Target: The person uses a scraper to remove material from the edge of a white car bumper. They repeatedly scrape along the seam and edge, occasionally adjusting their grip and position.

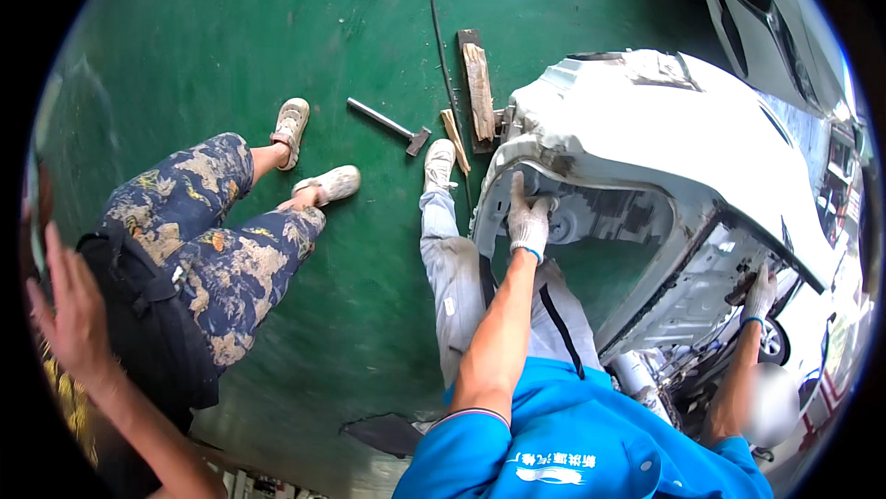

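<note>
My left hand (529,225), in a white knitted glove, is over the opening of a white car body section (637,116). One finger points away from me, and the thumb stands apart. Nothing shows in that hand; whether it touches the metal inside cannot be made out. Gloved too, my right hand (761,294) is closed on the section's inner edge at the right, beside a dark patch. Torn, dirty metal runs along the section's left rim. My left leg (452,287) stretches forward beside it.
A co-worker in patterned shorts (240,287) is at the left, one hand (69,305) raised. On the green floor lie a hammer (392,127), wood pieces (479,93) and a black cable (438,28). Another car (784,28) stands at the far right.
</note>
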Action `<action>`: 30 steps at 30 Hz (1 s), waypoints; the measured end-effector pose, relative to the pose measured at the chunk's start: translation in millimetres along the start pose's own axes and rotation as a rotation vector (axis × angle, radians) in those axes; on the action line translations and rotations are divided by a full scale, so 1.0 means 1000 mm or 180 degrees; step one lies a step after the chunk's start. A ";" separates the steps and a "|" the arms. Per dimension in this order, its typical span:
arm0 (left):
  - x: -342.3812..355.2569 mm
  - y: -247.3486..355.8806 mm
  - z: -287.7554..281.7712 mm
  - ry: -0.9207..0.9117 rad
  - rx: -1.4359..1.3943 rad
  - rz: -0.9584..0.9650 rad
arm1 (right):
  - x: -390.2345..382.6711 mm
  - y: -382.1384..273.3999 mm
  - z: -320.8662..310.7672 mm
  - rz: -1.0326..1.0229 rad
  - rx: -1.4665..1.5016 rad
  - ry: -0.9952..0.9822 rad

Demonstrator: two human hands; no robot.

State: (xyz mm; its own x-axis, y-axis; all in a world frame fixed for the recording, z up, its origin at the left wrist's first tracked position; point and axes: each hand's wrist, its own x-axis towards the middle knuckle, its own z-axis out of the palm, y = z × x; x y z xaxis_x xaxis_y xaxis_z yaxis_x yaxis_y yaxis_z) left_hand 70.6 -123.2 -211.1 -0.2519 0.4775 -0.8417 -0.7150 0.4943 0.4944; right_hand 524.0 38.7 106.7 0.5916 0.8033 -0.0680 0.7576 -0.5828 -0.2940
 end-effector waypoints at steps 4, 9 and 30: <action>0.044 -0.017 -0.009 -0.0196 0.0210 -0.0134 | -0.012 -0.016 0.016 0.0132 0.0330 -0.0056; 0.077 -0.054 -0.013 0.0237 0.0472 0.0146 | -0.025 -0.029 0.021 0.0074 0.0328 0.0156; 0.095 -0.041 -0.043 -0.0386 0.0692 0.0032 | -0.003 -0.013 0.028 0.0385 0.0587 0.0491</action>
State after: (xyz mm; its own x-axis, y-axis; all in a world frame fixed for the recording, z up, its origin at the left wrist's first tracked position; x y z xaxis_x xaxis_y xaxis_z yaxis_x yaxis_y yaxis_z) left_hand 47.7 -129.2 -320.5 -0.1688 0.5603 -0.8109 -0.5524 0.6276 0.5486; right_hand 504.6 46.9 83.6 0.7205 0.6929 0.0287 0.6242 -0.6299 -0.4622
